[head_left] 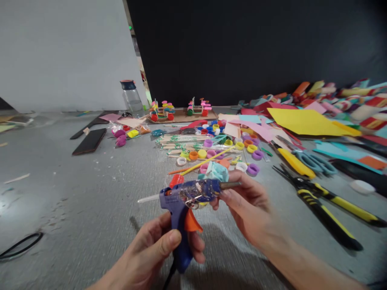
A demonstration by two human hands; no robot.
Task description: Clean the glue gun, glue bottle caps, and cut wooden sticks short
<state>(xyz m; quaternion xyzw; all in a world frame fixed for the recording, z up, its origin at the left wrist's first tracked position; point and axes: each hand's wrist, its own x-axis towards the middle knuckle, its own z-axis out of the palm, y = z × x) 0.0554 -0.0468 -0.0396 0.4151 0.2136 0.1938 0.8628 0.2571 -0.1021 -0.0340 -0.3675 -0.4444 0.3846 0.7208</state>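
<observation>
Glue gun (179, 201), blue, orange trigger: held above the desk (99, 213), nozzle to the right; a clear glue stick (148, 198) protrudes from its rear. Left hand (159, 247): grip closed around the handle. Right hand (249, 211): grip partly curled at the nozzle end; whether it clasps the barrel or the crumpled light-blue piece (217, 171) just behind, cannot tell. Bottle (132, 100), transparent, dark cap fitted, upright at the back; contents indistinct. Clear packets (133, 132), small, with yellow and orange contents. Bottle caps (202, 154), multicoloured, scattered beside wrapped sticks (181, 141).
</observation>
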